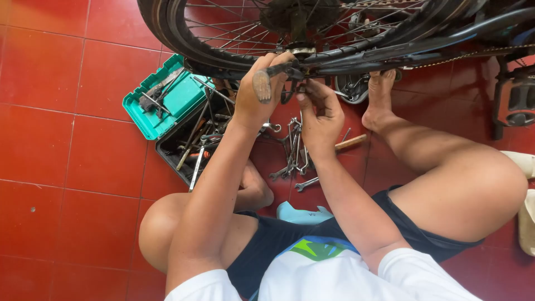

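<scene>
Item: one bicycle wheel [184, 33], cut off by the top edge; tyre, spokes and hub region visible, the hub itself dark and hard to make out. One chain [473, 54] runs right from the axle, partly hidden behind the frame tubes. One pedal [521, 103] at right, cut by the frame edge.

Left hand [262, 92]: closed in a fist round one wrench [270, 75], whose worn, rounded handle end points toward the camera; the working end sits at the axle and is hidden among the frame parts.

Right hand [320, 114]: fingers curled, fingertips pinched at the axle just beside the wrench. What it grips is too small and shadowed to tell.

One toolbox [173, 97], green lid open, black tray full of tools, lies on the red tiled floor [67, 156] left of the left forearm. Contents overlap; count not possible.

A loose heap of spanners [292, 153] lies on the floor between the forearms, number unclear. One wooden handle [350, 142] lies just right of the heap, its tool end hidden behind the right hand.

One bare foot [380, 95] rests under the wheel.
</scene>
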